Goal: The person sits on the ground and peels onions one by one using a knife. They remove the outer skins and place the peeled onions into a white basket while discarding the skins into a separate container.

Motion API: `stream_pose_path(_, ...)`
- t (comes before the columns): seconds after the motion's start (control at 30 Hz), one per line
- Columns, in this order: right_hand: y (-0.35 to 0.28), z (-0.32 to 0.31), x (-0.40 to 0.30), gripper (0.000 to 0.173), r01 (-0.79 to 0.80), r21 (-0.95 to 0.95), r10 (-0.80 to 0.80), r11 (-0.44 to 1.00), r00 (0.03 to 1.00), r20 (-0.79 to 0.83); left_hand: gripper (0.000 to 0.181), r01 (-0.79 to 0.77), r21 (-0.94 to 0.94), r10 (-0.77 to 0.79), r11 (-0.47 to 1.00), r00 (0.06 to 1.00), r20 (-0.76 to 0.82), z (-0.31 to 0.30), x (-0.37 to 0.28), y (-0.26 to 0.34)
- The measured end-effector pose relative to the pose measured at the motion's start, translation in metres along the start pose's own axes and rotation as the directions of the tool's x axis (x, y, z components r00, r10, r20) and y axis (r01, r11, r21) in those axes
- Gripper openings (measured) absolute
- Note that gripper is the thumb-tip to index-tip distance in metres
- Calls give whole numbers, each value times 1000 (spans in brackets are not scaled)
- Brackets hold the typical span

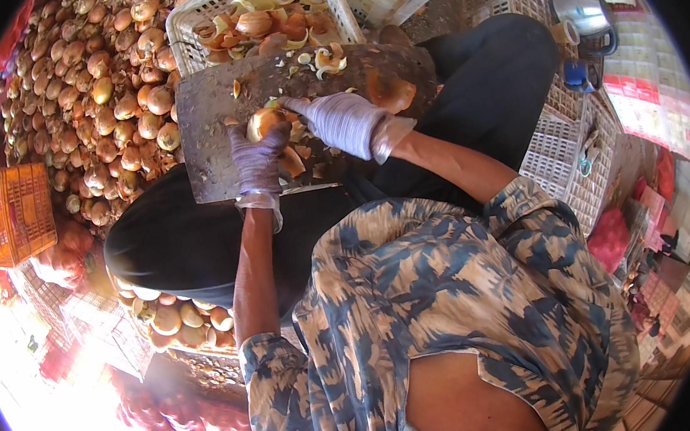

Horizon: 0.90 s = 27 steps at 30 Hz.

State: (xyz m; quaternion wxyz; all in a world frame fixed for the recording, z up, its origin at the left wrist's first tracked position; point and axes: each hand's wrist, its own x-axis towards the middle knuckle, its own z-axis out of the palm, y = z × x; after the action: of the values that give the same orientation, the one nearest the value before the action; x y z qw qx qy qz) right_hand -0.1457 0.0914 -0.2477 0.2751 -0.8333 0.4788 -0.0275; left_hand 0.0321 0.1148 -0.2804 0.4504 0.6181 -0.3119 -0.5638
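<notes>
In a knitted glove, my left hand (259,152) grips a yellow onion (264,124) above a dark, worn board (211,165) lying across my lap. My right hand (343,120), also gloved, reaches to the onion's upper right side with a finger extended. Its inner fingers are hidden, so I cannot tell whether it holds a small tool. Onion skins (392,91) and pale trimmings (330,61) are scattered on the board, some of them between my hands.
A large heap of unpeeled onions (98,65) rises at the upper left. Beyond the board stands a white plastic crate (179,42) of skins. An orange crate (17,213) sits far left, peeled onions (166,320) lie beside my leg, and a metal jug (579,10) stands at right.
</notes>
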Motion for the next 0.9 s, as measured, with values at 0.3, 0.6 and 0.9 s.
stream_pose_path(0.3,20,13,8,40,32,387,-28,921,999,-17,66,-181,95,168,979,977,133,-13,18,-25)
stream_pose_path(0.6,31,-7,-1,36,98,507,-103,856,994,-18,63,-175,-1,166,985,930,328,-22,28,-21)
stream_pose_path(0.9,-3,-15,-11,43,-61,245,70,968,997,-26,62,353,-328,-298,876,932,208,-7,23,-18)
